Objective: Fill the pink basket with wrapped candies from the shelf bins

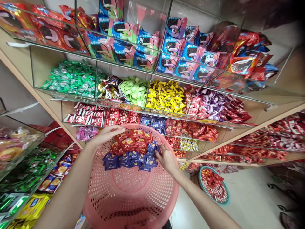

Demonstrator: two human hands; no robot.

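Observation:
A round pink plastic basket (133, 200) with a perforated wall stands tilted in front of me. In its far part lie red candy packets (133, 140) with orange fruit prints, and nearer to me a row of dark blue candy packets (130, 159). My left hand (108, 135) rests at the basket's far left rim, its fingers stretched out and pointing right. Inside the basket on the right, my right hand (166, 157) has its fingers closed on a blue packet at the end of the row. Part of its fingertips is hidden among the packets.
A tiered shelf with clear dividers holds green candies (73, 78), yellow candies (166, 97) and blue cookie packs (145, 60). Its low blue candy compartment (153, 123) lies just beyond the basket. On the floor at right stands a teal-rimmed basket (227, 198) of red packets.

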